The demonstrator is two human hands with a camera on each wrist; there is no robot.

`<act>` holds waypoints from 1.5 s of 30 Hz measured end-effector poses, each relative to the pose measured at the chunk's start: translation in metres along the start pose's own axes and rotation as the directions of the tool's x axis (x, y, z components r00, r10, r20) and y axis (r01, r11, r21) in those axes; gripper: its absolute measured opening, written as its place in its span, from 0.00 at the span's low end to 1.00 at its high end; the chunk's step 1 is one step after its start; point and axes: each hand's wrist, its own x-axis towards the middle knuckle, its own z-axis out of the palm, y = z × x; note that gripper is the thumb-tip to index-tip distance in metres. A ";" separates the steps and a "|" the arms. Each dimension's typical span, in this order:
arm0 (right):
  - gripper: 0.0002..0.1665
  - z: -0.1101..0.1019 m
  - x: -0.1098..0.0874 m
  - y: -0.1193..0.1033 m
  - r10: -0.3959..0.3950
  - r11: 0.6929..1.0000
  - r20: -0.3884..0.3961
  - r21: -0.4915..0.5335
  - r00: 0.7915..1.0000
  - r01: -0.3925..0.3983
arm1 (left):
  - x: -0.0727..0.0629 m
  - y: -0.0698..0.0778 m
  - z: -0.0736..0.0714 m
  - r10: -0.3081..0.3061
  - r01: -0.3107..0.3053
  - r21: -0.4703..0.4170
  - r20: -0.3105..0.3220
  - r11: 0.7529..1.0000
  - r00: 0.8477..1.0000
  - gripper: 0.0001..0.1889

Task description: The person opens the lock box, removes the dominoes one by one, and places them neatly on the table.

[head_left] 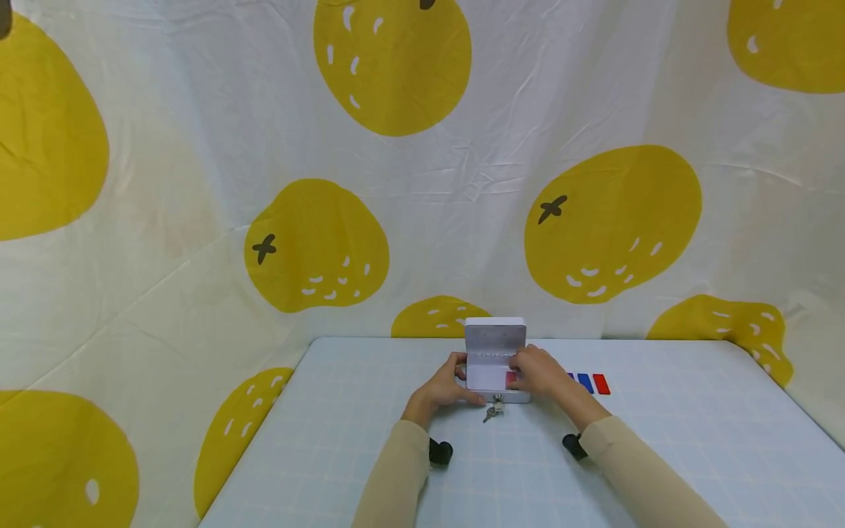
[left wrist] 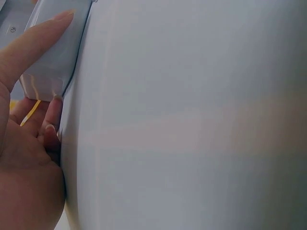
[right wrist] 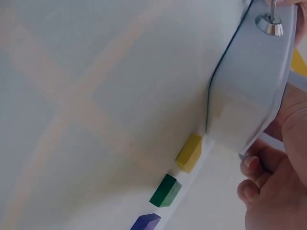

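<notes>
A small white metal cash box stands on the table with its lid raised. A key sits in the lock on its front, and another key hangs below. My left hand grips the box's left side, thumb along the front and fingers round the end. Over the right rim, my right hand reaches into the box. Its fingertips pinch a red block, partly hidden by them. The ring and little fingers curl outside the box's right corner.
Right of the box lies a row of coloured blocks, among them a blue block and a red one. Yellow, green and purple blocks show nearest the box. A fruit-patterned curtain hangs behind the table.
</notes>
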 end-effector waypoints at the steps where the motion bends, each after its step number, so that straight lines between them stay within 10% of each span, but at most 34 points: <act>1: 0.18 0.000 0.000 -0.001 0.003 1.000 0.010 -0.008 1.000 -0.003 | 0.000 0.000 0.000 0.000 0.000 0.002 0.000 1.000 1.000 0.49; 15: 0.17 0.000 0.004 -0.003 0.018 1.000 -0.018 -0.003 1.000 -0.018 | -0.001 0.005 -0.002 0.002 -0.002 0.013 -0.002 1.000 1.000 0.48; 45: 0.16 -0.008 -0.018 0.003 0.047 0.909 -0.030 0.416 0.998 -0.030 | -0.003 0.002 0.000 -0.003 0.003 0.011 -0.005 1.000 1.000 0.49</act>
